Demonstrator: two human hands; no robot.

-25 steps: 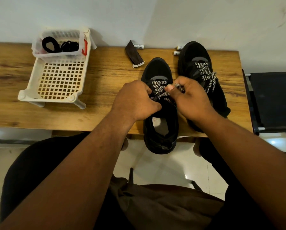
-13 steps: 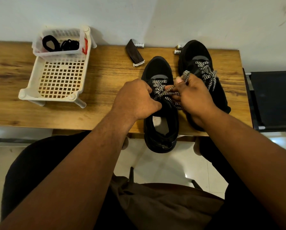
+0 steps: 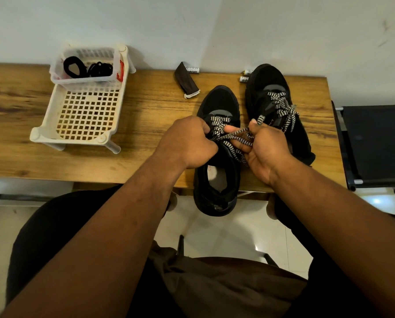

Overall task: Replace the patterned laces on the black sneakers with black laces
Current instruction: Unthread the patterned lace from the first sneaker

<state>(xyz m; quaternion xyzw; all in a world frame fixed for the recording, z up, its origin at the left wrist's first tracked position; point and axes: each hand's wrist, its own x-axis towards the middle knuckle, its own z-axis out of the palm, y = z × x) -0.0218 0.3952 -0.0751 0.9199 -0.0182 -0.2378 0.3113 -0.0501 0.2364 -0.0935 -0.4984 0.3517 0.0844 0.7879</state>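
black-and-white zigzag lace (image 3: 232,136) runs loose across the near sneaker (image 3: 218,157), still crossing the lower eyelets by the toe while one freed length stretches tight to the right. that black sneaker sits toe-away on the wooden bench (image 3: 146,125), its heel hanging over the near edge. the left hand (image 3: 187,143) has its fingers curled at the eyelets, pinching the lace there; the right hand (image 3: 266,150) grips the freed length, fingers closed round it, with the lace tip poking above the knuckles. the second sneaker (image 3: 277,111) stands just beside and behind, fully laced in the same pattern, close to the bench's right edge. black laces (image 3: 86,67) lie coiled in a small clear tub (image 3: 84,80) resting on the far end of a white lattice tray (image 3: 81,115) at the left. a dark pouch (image 3: 187,82) lies near the wall, with small batteries (image 3: 244,76) nearby. open wood spreads between tray and shoes. a black stool (image 3: 375,143) stands off the right end.
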